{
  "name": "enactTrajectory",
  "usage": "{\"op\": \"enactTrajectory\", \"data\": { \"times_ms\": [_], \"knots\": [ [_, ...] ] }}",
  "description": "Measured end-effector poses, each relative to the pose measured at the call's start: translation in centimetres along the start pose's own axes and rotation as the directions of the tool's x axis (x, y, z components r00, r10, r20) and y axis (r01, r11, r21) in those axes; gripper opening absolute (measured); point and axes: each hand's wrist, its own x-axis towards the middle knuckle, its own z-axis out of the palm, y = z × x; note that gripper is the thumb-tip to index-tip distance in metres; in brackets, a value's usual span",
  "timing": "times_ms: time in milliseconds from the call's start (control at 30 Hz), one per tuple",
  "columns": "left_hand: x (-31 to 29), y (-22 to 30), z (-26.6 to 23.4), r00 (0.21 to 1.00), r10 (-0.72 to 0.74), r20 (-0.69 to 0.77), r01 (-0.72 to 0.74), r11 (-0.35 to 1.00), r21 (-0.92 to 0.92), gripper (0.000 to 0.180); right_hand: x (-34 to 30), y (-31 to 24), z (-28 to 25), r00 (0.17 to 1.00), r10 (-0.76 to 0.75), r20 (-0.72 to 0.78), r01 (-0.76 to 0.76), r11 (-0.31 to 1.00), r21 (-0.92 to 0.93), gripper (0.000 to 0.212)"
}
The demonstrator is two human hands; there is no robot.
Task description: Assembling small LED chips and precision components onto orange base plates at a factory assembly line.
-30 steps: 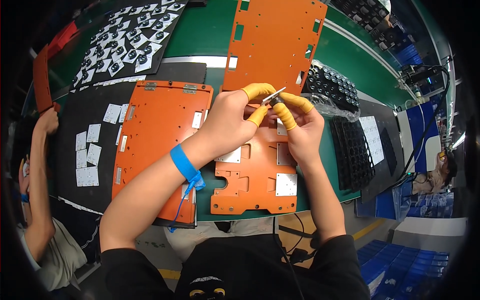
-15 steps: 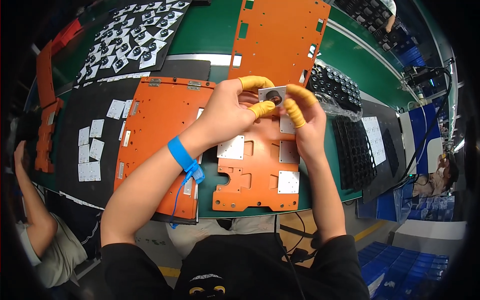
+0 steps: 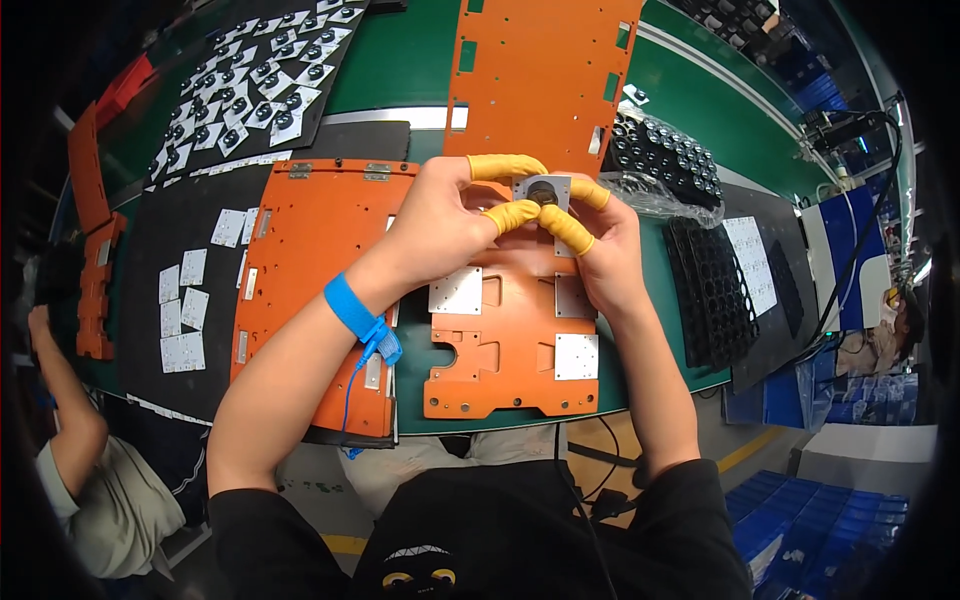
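A small white square board (image 3: 563,188) with a round black lens holder (image 3: 542,188) on it is held up over the orange fixture (image 3: 515,365). My left hand (image 3: 435,222), in yellow finger cots and a blue wrist strap (image 3: 352,308), pinches the board from the left. My right hand (image 3: 615,262), also in yellow finger cots, grips it from the right, thumb at the lower edge. Below, flat white boards (image 3: 457,291) lie in the fixture's recesses, partly covered by my hands. The fixture's perforated orange lid (image 3: 540,85) stands open behind.
A second orange fixture (image 3: 320,250) lies left. Loose white boards (image 3: 183,353) rest on a dark mat, with many lens-fitted boards (image 3: 285,122) at the far left. Black trays (image 3: 708,300) and a bagged tray of lens parts (image 3: 665,160) stand right. Another person's arm (image 3: 75,410) is at far left.
My right thumb and fingers have closed onto the board's right side; before, they were more spread. The board has turned slightly, and the whole view has shifted a little.
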Motion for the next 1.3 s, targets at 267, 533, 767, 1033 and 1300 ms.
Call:
{"op": "enactTrajectory", "data": {
  "times_ms": [267,533,767,1033,1300],
  "knots": [
    [-0.1,0.5,0.1,0.999,-0.019,-0.047,0.015,0.995,-0.099,0.028,0.0,-0.4,0.3,0.998,-0.049,-0.046,0.050,0.999,0.020,0.025],
    [-0.1,0.1,-0.1,0.998,0.026,-0.050,-0.028,0.998,-0.048,0.023,-0.3,-0.4,0.0,1.000,-0.009,0.010,0.008,0.998,0.062,0.026],
    [-0.3,0.4,-0.5,0.998,0.056,-0.024,-0.059,0.990,-0.128,0.024,-0.2,-0.6,0.2,0.994,-0.107,0.032,0.104,0.991,0.082,0.030],
    [-0.2,0.5,-1.0,0.997,0.061,0.050,-0.059,0.998,-0.035,0.023,-0.4,-0.5,-0.3,0.987,-0.120,0.104,0.111,0.990,0.089,0.026],
    [-1.1,1.9,-1.0,0.997,0.060,0.044,-0.061,0.998,0.018,0.024,-0.5,-1.1,0.4,0.984,-0.132,0.123,0.118,0.986,0.113,0.023]
  ]
}}
